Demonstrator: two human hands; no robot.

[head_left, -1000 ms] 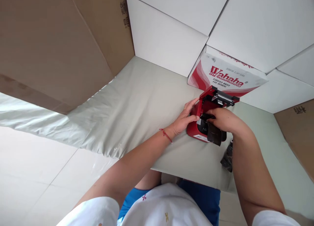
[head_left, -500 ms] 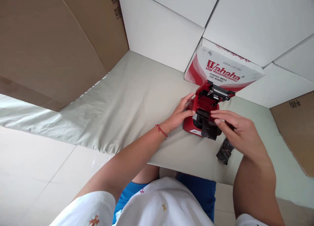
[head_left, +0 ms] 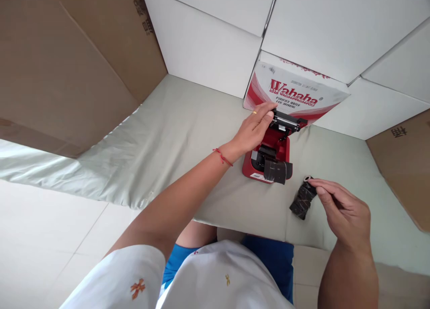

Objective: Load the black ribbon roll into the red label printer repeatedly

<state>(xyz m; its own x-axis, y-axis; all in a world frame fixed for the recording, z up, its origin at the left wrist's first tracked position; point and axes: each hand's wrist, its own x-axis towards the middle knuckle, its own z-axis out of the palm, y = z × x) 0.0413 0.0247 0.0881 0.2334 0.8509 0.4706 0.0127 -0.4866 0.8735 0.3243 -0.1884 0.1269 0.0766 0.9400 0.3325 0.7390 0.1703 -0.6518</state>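
A small red label printer (head_left: 246, 165) stands on the covered surface with its lid (head_left: 285, 122) tipped up. A roller bar runs along the lid. A strip of dark paper (head_left: 276, 170) comes out of the open body and hangs over its front right edge. My left hand (head_left: 253, 130) grips the left edge of the raised lid, thumb in front and fingers behind. Right of the printer, my right hand (head_left: 346, 208) pinches a small roll with a pale ring-shaped end (head_left: 307, 179). Just below lies a crumpled dark strip (head_left: 301, 203); I cannot tell whether it joins the roll.
A white and red water carton (head_left: 295, 92) stands behind the printer against white panels (head_left: 208, 40). Large brown cardboard is at the left (head_left: 67, 67) and right (head_left: 403, 165). The pale cloth-covered surface (head_left: 188, 165) ends at its front edge, near my lap.
My left hand has moved up from the printer's side onto the raised lid. My right hand has left the printer and moved right and down to the small roll.
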